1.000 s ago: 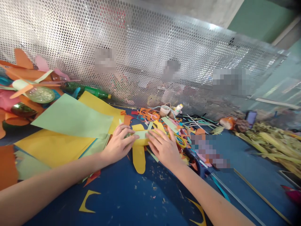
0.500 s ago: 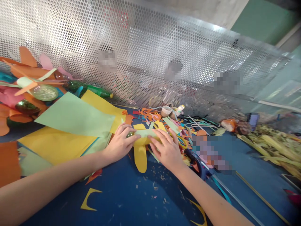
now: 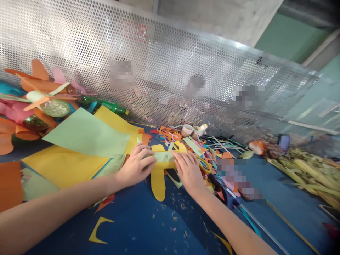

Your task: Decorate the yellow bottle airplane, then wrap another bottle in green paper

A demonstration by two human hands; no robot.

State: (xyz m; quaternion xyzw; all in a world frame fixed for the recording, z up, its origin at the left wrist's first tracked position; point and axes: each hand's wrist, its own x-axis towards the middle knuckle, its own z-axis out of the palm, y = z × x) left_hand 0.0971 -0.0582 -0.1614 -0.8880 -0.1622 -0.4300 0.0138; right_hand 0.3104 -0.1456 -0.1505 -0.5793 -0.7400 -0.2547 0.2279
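Between my two hands lies a model plane (image 3: 158, 184) of yellow paper, with one rounded wing pointing towards me and another pointing away. A pale green paper strip (image 3: 163, 156) runs across its body. My left hand (image 3: 136, 163) is curled round the left end, its fingertips touching the strip's edge. At the right end my right hand (image 3: 188, 170) presses its fingers on the body and strip, hiding that end. What is inside the wrapped body cannot be seen.
Pale green (image 3: 87, 132) and yellow sheets (image 3: 66, 164) lie at left, near bottles decorated with paper (image 3: 55, 106). Paper scraps (image 3: 170, 134) and blue-handled scissors (image 3: 225, 193) are at right. Corn husks (image 3: 305, 163) lie further right. A perforated metal screen (image 3: 164, 67) rises behind.
My right hand's fingers have drawn together and slid right along the pale green strip, so more of it shows. My left hand stays at its end. The view has shifted slightly.
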